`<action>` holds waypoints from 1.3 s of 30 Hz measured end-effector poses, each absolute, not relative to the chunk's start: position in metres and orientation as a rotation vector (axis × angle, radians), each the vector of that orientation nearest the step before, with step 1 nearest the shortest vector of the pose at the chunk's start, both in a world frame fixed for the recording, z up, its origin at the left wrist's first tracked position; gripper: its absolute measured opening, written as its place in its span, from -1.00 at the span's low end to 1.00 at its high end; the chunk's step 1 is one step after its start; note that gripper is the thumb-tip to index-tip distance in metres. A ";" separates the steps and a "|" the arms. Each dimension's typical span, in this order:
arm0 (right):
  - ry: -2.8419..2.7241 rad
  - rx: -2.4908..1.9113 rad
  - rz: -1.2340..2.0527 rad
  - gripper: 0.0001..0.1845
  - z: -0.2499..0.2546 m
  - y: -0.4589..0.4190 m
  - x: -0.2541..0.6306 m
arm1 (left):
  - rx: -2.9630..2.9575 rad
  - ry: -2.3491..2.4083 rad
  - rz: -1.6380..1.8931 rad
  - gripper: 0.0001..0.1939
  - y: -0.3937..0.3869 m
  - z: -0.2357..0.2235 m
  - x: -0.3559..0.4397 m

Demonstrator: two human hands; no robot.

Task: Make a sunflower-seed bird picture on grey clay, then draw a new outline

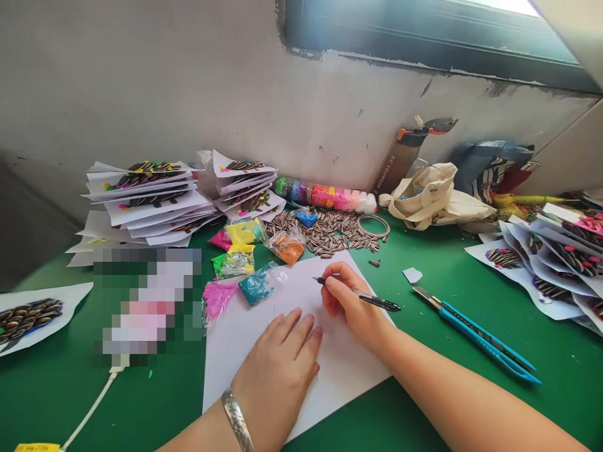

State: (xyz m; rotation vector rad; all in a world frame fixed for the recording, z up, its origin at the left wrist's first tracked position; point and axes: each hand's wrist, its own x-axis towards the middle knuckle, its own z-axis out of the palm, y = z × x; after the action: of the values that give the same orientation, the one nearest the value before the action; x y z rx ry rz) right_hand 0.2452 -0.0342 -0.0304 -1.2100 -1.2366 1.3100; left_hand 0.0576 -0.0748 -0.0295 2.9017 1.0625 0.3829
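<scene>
My left hand (277,364) flat, fingers spread, pressing white sheet (330,370) onto green worktop (447,376). My right hand (351,301) closed round black pen (362,296), tip touching sheet near its top edge. Coloured bags (245,257) and sunflower seeds (334,229) just beyond sheet. Blue cutter (475,333) lies right of hand, apart.

Green felt bench (424,351); plain white paper sheet (287,301); slim black pen (372,301); striped black-and-white sunflower seeds (330,229) behind sheet; long blue utility knife (475,333) right of it.
</scene>
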 end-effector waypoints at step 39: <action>-1.417 -1.378 0.991 -0.90 -0.025 -0.068 0.240 | 2.705 1.011 0.174 -0.90 -0.054 -0.007 0.040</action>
State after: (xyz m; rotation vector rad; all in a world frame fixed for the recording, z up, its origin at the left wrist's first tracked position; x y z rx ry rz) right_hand 0.2401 -0.0676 -0.0250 -1.3782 -1.4174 0.9906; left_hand 0.0405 -0.0541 -0.0070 2.7046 1.0112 0.1742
